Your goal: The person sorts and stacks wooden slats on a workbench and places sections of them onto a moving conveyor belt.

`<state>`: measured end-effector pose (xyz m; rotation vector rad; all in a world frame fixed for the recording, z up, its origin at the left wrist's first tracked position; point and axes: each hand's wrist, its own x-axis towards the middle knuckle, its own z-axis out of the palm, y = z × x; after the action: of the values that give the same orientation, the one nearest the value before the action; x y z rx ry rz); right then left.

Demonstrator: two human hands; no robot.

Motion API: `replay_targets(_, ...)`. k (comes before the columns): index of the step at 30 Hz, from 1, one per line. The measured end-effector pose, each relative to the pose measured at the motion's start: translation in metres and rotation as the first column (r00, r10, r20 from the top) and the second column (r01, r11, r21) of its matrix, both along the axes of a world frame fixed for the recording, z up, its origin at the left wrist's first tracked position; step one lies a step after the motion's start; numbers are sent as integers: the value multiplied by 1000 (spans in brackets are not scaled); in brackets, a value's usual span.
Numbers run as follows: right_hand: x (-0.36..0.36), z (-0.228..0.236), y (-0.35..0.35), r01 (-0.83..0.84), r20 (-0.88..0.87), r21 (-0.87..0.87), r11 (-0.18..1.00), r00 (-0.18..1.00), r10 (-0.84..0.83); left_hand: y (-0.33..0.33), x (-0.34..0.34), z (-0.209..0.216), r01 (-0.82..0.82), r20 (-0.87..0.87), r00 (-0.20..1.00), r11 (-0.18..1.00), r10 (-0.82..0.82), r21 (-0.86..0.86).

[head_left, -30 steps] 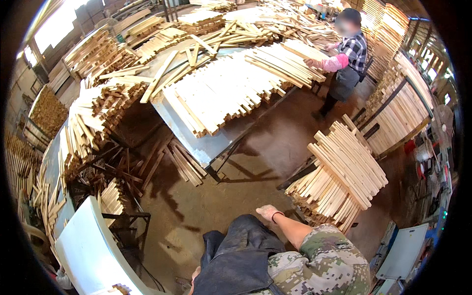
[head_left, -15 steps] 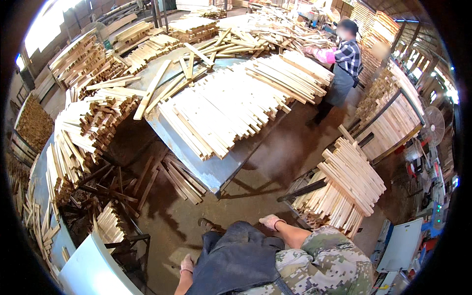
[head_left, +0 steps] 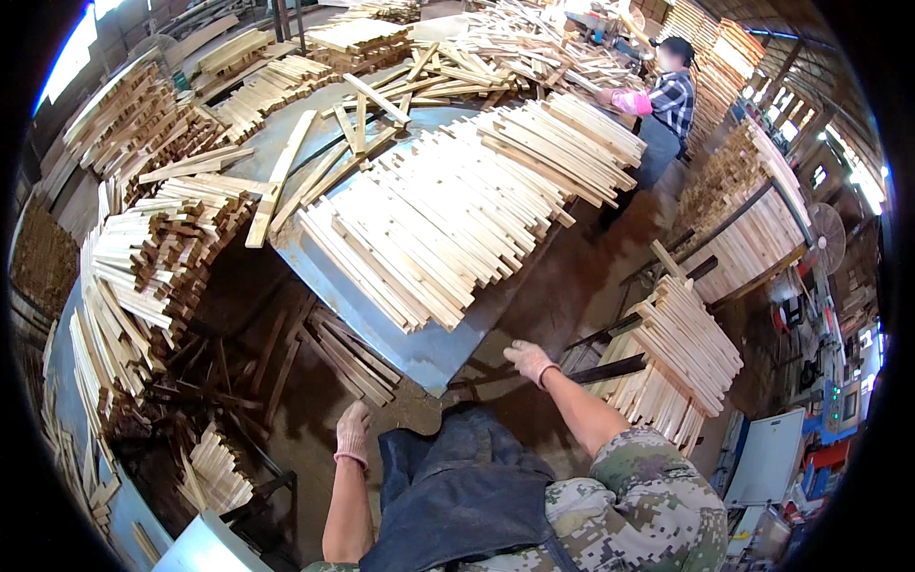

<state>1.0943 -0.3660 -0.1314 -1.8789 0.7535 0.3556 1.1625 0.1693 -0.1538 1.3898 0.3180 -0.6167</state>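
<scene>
My left hand (head_left: 352, 435), in a pale knitted glove, hangs in the air left of my dark apron (head_left: 467, 486). Its fingers point forward, loosely bent, and nothing shows in them. My right hand (head_left: 531, 363), gloved the same way, is held out ahead on the right. Its fingers are partly bent and apart, with no thing in them. Both hands are off the blue-grey metal table (head_left: 434, 360), whose near corner lies between them. Across that table lies a long row of light wooden strips (head_left: 429, 219), side by side. Neither hand touches the strips.
A stack of strips (head_left: 681, 353) rests on a metal rack at right. Tall piles of sticks (head_left: 162, 248) stand at left, with loose strips (head_left: 348, 353) below the table. A co-worker (head_left: 667, 100) in checked clothing stands at the far right. A pale panel (head_left: 210, 548) is near left.
Both my hands have risen and moved forward from beside my body toward the table. My view has shifted, with the table corner now nearer. The co-worker stays by the far end.
</scene>
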Motion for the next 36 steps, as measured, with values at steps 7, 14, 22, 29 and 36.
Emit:
replay_targets(7, 125, 60, -71, 304, 231, -25, 952, 928, -291, -140, 100, 145, -91, -64, 994, 994, 87, -63)
replay_targets(14, 227, 51, -151, 462, 370, 63, 884, 812, -451, -236, 174, 127, -40, -126, 992, 989, 22, -140)
replay_targets(22, 272, -37, -209, 499, 328, 290, 816, 749, -575, -282, 201, 77, -66, -86, 991, 947, 98, 314)
replay_targets(29, 282, 36, -175, 515, 344, -12, 857, 807, -480, -302, 203, 85, -50, -30, 996, 844, 79, 534)
replay_targets(36, 279, 70, -158, 511, 335, -78, 856, 822, -460, -310, 198, 130, -223, -37, 970, 938, 241, 266)
